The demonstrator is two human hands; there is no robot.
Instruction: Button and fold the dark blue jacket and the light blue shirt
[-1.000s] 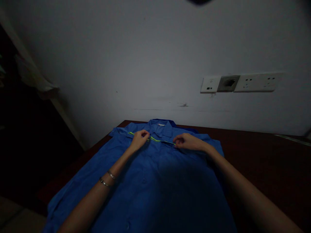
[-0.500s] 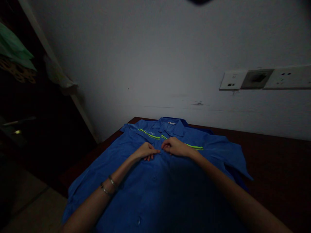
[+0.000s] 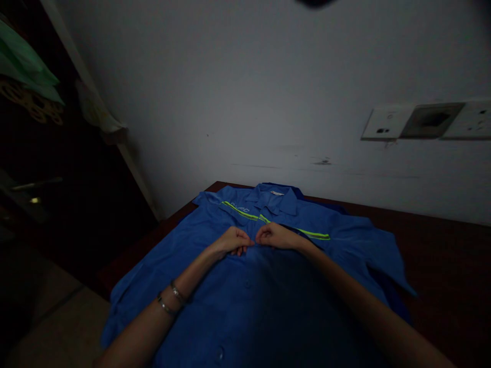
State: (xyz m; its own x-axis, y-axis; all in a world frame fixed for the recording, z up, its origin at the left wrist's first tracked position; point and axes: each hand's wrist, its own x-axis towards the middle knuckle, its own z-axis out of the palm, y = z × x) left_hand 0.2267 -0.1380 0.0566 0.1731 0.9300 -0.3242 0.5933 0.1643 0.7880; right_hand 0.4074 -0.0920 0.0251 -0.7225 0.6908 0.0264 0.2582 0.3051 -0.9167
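A blue short-sleeved work shirt (image 3: 184, 255) lies spread face up, its collar toward the wall and yellow-green stripes across the chest. My left hand (image 3: 235, 240), with two bracelets on the wrist, pinches the front placket just below the stripes. Close beside it, my right hand (image 3: 276, 236) pinches the same placket, the fingertips of both hands nearly meeting. Whatever button lies between the fingers is hidden. Lower on the front, a button (image 3: 247, 283) and another button (image 3: 220, 352) show.
Under the shirt is a dark reddish-brown table (image 3: 441, 230), with darker blue cloth showing beneath the shirt. A pale wall (image 3: 245, 92) with a socket panel (image 3: 387, 123) rises behind. At left stands a dark door (image 3: 88, 184) with a handle (image 3: 36, 184) and hanging green cloth (image 3: 28, 61).
My right fingers have drawn in closer to the left fingertips on the placket, and the cloth by the right hand is lifted a little. The whole view has shifted slightly.
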